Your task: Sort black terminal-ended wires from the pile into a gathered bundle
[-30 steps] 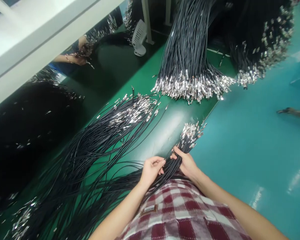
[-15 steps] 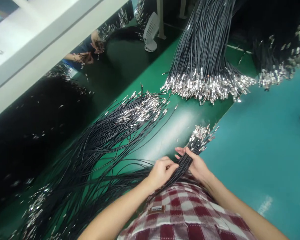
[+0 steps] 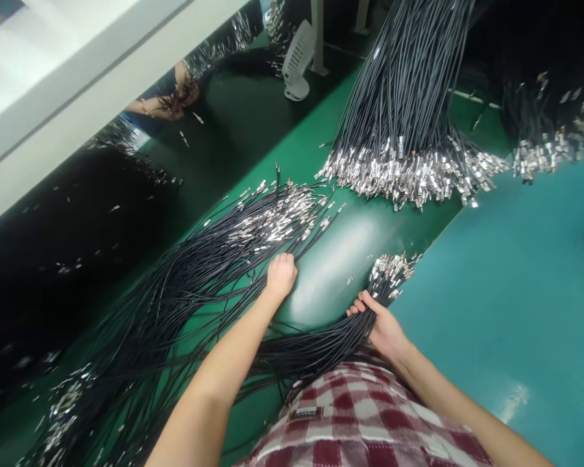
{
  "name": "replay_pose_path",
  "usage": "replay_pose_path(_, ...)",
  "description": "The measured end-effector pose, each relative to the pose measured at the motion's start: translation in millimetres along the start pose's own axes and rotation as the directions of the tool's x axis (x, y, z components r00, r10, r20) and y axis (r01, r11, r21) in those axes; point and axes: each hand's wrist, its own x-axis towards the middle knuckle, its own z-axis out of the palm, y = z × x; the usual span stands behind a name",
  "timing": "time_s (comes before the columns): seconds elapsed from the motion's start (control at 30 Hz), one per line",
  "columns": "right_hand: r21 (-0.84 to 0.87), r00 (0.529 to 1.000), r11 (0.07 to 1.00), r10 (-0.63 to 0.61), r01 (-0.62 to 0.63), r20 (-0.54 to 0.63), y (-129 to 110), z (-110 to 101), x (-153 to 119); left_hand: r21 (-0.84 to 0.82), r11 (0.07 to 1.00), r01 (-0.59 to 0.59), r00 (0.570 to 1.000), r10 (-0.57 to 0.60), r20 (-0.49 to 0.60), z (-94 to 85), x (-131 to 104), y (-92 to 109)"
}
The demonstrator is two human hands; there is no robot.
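Note:
My right hand (image 3: 382,324) is wrapped around a bundle of thin black cables (image 3: 321,340) close to their ends. Silvery metal terminals (image 3: 392,272) fan out past the thumb, near the table's edge. The bundle runs left across my lap-side edge of the table. My left hand (image 3: 281,275) is closed at the near side of a loose pile of black cables (image 3: 189,272), where a few strands pass under it. Its fingertips are hidden, so how many cables it grips cannot be told. Bright terminals (image 3: 282,214) lie on top of that pile.
A thick hank of cables (image 3: 403,84) with metal ends lies at the back on the green table (image 3: 340,259). A white shelf edge (image 3: 92,91) crosses the upper left. Beyond stand a small white fan (image 3: 299,61) and another person's hands (image 3: 175,100) holding cables.
My left hand has left the bundle and moved up and left to the loose pile, closing there. My right hand stays on the bundle, its fingers curled in more.

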Motion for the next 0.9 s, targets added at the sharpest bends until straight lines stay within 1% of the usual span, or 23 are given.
replay_pose_path(0.07,0.014,1.0,1.0,0.008,-0.008,0.0,0,0,0,-0.065,0.998,-0.011,0.998,0.007,-0.063,-3.1,-9,-1)
replay_pose_path(0.17,0.019,1.0,1.0,-0.004,0.004,0.0,0,1,-1,-0.229,0.972,-0.059,0.985,0.019,-0.171,-7.4,-29,-1)
replay_pose_path(0.27,0.01,1.0,1.0,-0.029,0.029,-0.002,1,2,-2,-0.374,0.922,-0.099,0.974,0.012,-0.226,-11.5,-54,0)
replay_pose_path(0.33,0.006,0.999,0.999,-0.05,0.05,0.003,1,2,-4,-0.499,0.859,-0.114,0.973,-0.005,-0.23,-14.0,-68,2)
replay_pose_path(0.4,0.003,0.997,0.997,-0.073,0.073,0.018,2,2,-5,-0.632,0.761,-0.145,0.975,0.002,-0.221,-16.6,-81,4)
replay_pose_path(0.5,0.0,0.994,0.994,-0.106,0.106,0.041,2,3,-8,-0.757,0.632,-0.166,0.981,0.027,-0.193,-21.6,-98,10)
replay_pose_path(0.6,0.021,0.991,0.992,-0.127,0.127,0.044,2,6,-10,-0.83,0.543,-0.126,0.99,0.013,-0.142,-26.2,-117,18)
replay_pose_path(0.7,0.035,0.989,0.989,-0.147,0.146,0.033,2,8,-13,-0.887,0.458,-0.054,0.998,0.016,-0.053,-25.8,-139,26)
replay_pose_path(0.73,0.024,0.989,0.989,-0.148,0.148,0.026,3,8,-14,-0.906,0.424,-0.012,1.0,0.011,-0.009,-24.3,-146,28)
replay_pose_path(0.8,-0.019,0.987,0.987,-0.161,0.162,0.015,3,9,-16,-0.936,0.332,0.118,0.992,-0.009,0.122,-20.4,-156,32)
replay_pose_path(0.87,-0.077,0.979,0.976,-0.203,0.205,0.026,5,9,-19,-0.939,0.218,0.268,0.963,-0.029,0.268,-17.6,-159,38)
replay_pose_path(0.9,-0.107,0.973,0.967,-0.229,0.232,0.038,5,10,-21,-0.933,0.161,0.323,0.946,-0.034,0.322,-17.5,-157,41)
